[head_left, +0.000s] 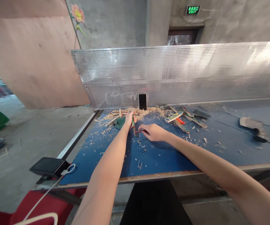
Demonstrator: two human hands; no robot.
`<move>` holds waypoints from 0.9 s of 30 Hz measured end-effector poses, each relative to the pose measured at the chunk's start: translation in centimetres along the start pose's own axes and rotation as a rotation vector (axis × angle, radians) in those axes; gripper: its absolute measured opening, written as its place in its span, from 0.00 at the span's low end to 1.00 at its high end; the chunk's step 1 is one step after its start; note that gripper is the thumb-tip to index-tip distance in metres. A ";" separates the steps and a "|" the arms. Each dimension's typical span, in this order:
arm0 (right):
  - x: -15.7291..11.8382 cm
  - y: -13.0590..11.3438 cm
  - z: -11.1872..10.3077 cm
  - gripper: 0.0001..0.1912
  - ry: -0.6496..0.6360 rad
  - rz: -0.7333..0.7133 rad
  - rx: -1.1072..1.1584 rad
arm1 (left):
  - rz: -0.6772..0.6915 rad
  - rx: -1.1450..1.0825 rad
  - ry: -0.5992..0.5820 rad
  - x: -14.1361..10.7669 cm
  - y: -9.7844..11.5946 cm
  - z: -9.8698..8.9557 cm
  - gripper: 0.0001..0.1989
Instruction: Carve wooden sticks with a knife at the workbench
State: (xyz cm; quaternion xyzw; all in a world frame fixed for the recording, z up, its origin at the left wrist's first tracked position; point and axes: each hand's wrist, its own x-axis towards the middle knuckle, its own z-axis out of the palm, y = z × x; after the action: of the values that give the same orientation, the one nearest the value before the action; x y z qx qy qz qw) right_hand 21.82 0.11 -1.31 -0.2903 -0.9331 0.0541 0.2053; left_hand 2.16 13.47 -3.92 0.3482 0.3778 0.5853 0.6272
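My left hand [130, 119] is closed around a narrow strip of wood [134, 125] with green and reddish paint, pointing down toward the blue tabletop. In my right hand [152, 131] is a slim carving knife [139, 131], its dark blade lying across the lower end of the strip; the fingers hide most of its handle. Under and beside my left hand lies a dark green cloth-like piece [119, 123]. Pale wood shavings [109, 116] are heaped behind both hands, with loose curls scattered in front.
A phone [142, 102] leans upright against the perforated metal screen [172, 75]. Painted wood pieces [173, 117] and an orange item [180, 121] lie right of my hands. A curved beige object [252, 125] is farther right. A black box [49, 166] with a white cable sits at the left corner.
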 end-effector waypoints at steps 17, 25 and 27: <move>0.4 0.6 0.4 0.15 0.039 0.106 -0.028 | -0.078 -0.138 0.054 0.9 0.2 -0.7 0.08; 0.4 0.9 1.0 0.16 0.035 0.078 -0.032 | -0.061 -0.089 0.071 1.0 -0.2 -0.4 0.08; 0.4 1.0 1.1 0.16 0.030 0.076 -0.027 | -0.073 -0.083 0.071 1.1 -0.2 -0.4 0.11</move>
State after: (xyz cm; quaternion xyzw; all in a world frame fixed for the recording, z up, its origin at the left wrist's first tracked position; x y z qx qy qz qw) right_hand 21.57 1.17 -2.33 -0.3289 -0.9189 0.0449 0.2131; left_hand 1.99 14.53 -4.38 0.2867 0.3876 0.5892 0.6484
